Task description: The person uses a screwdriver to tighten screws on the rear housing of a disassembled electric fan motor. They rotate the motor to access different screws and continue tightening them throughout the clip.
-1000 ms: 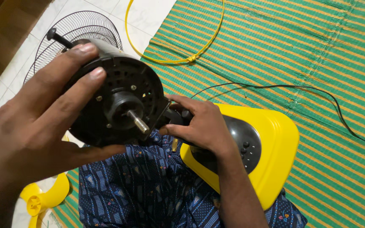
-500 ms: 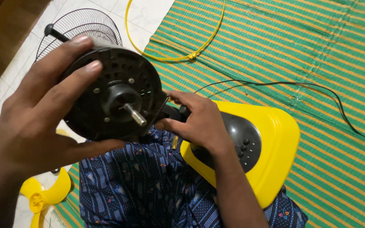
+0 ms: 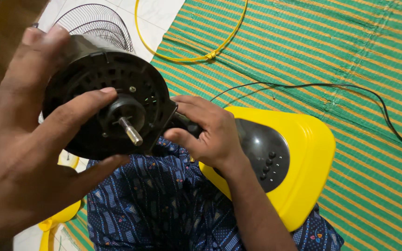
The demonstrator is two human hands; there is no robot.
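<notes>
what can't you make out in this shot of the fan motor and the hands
- Head view: what the right hand grips below the black fan motor; its own fingers cover the joint.
- Back of the motor: hidden by the left hand.
- Button markings on the yellow fan base: too small.
- Wire fan guard: partly behind the motor, cut by the top edge.
- Black cable: runs off the right edge.

Black motor (image 3: 112, 111), yellow base (image 3: 310, 158), green-striped mat (image 3: 303, 51), blue patterned cloth (image 3: 164, 204).
</notes>
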